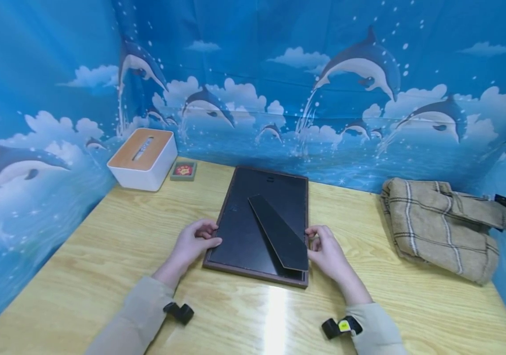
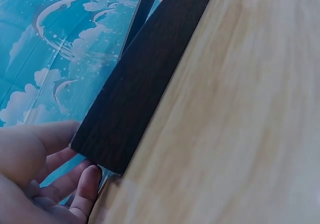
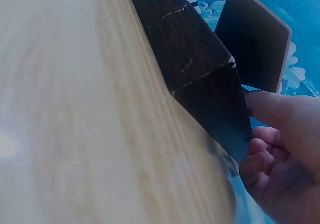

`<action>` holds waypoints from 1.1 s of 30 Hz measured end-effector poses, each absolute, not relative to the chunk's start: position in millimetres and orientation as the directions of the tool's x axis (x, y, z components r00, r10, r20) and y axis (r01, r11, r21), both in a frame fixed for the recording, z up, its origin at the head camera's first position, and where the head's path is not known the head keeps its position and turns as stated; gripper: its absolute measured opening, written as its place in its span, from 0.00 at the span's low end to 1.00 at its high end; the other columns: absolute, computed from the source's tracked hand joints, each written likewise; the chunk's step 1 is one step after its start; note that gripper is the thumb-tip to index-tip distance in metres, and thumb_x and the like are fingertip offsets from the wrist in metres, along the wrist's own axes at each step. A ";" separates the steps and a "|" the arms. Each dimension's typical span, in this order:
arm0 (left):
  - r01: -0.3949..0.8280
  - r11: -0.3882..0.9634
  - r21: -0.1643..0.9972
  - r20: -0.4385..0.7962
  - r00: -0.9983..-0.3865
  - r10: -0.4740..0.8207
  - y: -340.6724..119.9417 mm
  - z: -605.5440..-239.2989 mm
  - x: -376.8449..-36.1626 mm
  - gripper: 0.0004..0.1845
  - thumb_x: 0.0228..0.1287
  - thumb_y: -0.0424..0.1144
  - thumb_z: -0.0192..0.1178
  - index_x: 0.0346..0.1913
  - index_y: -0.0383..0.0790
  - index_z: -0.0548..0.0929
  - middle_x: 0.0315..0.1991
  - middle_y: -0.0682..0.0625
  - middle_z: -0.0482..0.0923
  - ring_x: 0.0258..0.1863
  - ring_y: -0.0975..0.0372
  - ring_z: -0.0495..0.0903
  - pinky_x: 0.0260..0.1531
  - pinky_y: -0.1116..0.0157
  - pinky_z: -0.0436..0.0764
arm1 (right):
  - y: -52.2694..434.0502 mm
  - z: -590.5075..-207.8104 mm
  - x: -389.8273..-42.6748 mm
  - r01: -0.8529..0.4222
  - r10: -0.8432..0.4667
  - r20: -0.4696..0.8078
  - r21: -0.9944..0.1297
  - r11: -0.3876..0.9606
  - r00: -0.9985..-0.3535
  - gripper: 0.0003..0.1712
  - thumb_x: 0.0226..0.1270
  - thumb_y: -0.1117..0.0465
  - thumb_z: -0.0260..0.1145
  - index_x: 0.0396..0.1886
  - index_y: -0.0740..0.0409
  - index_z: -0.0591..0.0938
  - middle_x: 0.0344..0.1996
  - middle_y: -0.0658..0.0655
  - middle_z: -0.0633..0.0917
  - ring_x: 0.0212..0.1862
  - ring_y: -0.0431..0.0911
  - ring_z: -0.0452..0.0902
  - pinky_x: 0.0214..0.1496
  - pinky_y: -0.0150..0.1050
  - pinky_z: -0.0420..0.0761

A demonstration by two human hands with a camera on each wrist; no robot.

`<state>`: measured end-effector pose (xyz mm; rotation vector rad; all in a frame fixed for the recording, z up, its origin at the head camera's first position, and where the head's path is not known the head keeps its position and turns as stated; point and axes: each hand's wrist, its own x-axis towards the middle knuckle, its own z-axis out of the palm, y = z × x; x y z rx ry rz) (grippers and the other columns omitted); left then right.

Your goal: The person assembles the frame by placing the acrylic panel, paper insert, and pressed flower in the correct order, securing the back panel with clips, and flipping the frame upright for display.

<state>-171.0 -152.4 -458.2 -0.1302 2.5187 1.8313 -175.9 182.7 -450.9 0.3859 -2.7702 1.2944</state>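
A dark picture frame [image 1: 257, 227] lies face down in the middle of the wooden table [image 1: 102, 256]. Its black stand flap [image 1: 279, 236] slants across the back. My left hand [image 1: 213, 234] grips the frame's left edge near the front corner. In the left wrist view the thumb lies over the frame [image 2: 135, 93] and the fingers [image 2: 85, 184] curl beneath it. My right hand [image 1: 312, 240] grips the right edge. The right wrist view shows its thumb on top of the frame [image 3: 200, 78] and its fingers [image 3: 260, 154] curled under, with the stand flap [image 3: 255, 38] behind.
A white tissue box with a wooden lid [image 1: 143, 158] stands at the back left, with a small red and green card [image 1: 184, 170] beside it. A folded plaid cloth [image 1: 443, 222] lies at the right. Blue dolphin-print cloth walls [image 1: 323, 74] enclose the table on three sides.
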 end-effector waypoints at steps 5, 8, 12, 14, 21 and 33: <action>-0.068 0.301 0.951 -0.059 -0.998 -0.038 -155.2 -461.3 -170.8 0.18 0.45 0.34 0.70 0.43 0.40 0.80 0.38 0.46 0.77 0.35 0.60 0.75 0.36 0.68 0.76 | 181.8 -451.1 -175.2 -0.314 -0.231 0.215 -0.710 0.631 -0.949 0.24 0.43 0.74 0.69 0.44 0.65 0.75 0.37 0.58 0.72 0.28 0.43 0.68 0.26 0.29 0.72; -0.054 0.317 0.947 -0.047 -0.998 -0.030 -156.4 -462.6 -170.0 0.18 0.46 0.35 0.69 0.43 0.40 0.81 0.39 0.46 0.77 0.36 0.60 0.75 0.37 0.68 0.76 | 181.2 -450.6 -175.5 -0.353 -0.257 0.243 -0.671 0.652 -0.935 0.24 0.42 0.74 0.68 0.44 0.66 0.75 0.36 0.57 0.72 0.28 0.42 0.68 0.26 0.29 0.72; -0.027 0.344 0.939 -0.021 -1.000 -0.021 -157.0 -461.2 -167.8 0.18 0.47 0.36 0.69 0.45 0.38 0.81 0.41 0.44 0.78 0.37 0.59 0.76 0.38 0.69 0.76 | 180.8 -450.4 -176.7 -0.399 -0.290 0.274 -0.614 0.681 -0.917 0.24 0.43 0.72 0.69 0.44 0.66 0.75 0.35 0.56 0.72 0.27 0.41 0.67 0.26 0.29 0.72; -0.018 0.344 0.939 -0.013 -1.000 -0.015 -156.5 -457.7 -165.9 0.18 0.48 0.35 0.68 0.45 0.37 0.81 0.42 0.43 0.78 0.38 0.57 0.76 0.38 0.69 0.76 | 180.7 -449.9 -177.4 -0.416 -0.304 0.285 -0.593 0.690 -0.909 0.23 0.44 0.70 0.71 0.44 0.66 0.76 0.35 0.55 0.72 0.27 0.40 0.67 0.26 0.29 0.72; 0.051 0.375 0.926 0.043 -0.999 0.029 -152.0 -434.6 -154.2 0.17 0.50 0.30 0.66 0.45 0.30 0.80 0.42 0.38 0.78 0.38 0.51 0.76 0.37 0.66 0.77 | 180.0 -445.2 -178.2 -0.453 -0.360 0.275 -0.528 0.718 -0.892 0.22 0.48 0.65 0.71 0.44 0.66 0.76 0.36 0.55 0.72 0.27 0.40 0.66 0.25 0.30 0.71; 0.232 0.603 0.763 0.145 -0.971 0.189 -160.9 -446.3 -174.3 0.16 0.48 0.36 0.68 0.42 0.38 0.81 0.38 0.47 0.80 0.37 0.57 0.78 0.39 0.62 0.79 | 182.6 -439.8 -180.6 -0.447 -0.390 0.222 -0.518 0.729 -0.894 0.22 0.49 0.65 0.70 0.45 0.66 0.75 0.37 0.54 0.71 0.28 0.40 0.65 0.26 0.30 0.71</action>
